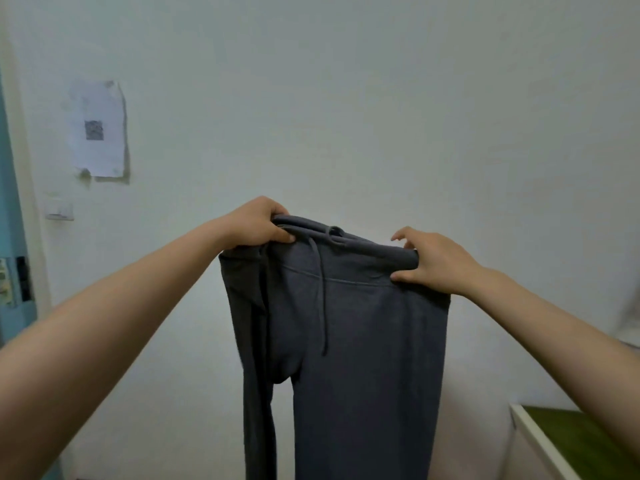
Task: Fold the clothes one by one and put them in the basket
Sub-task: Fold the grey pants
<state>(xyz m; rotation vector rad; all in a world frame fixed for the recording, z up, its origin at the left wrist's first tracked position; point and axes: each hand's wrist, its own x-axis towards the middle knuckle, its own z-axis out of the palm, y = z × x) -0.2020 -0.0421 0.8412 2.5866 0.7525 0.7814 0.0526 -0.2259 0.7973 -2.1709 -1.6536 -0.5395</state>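
A pair of dark grey-blue sweatpants (360, 341) hangs in the air in front of a white wall, its legs dropping out of the bottom of the frame. A drawstring dangles from the waistband. My left hand (258, 223) grips the left end of the waistband with curled fingers. My right hand (436, 261) pinches the right end of the waistband between thumb and fingers, with the index finger lifted. Both arms are stretched forward. No basket is in view.
A white-edged surface with a green top (568, 441) shows at the lower right. A sheet of paper (98, 129) and a light switch (59, 209) are on the wall at left. A blue door frame (10, 202) runs along the left edge.
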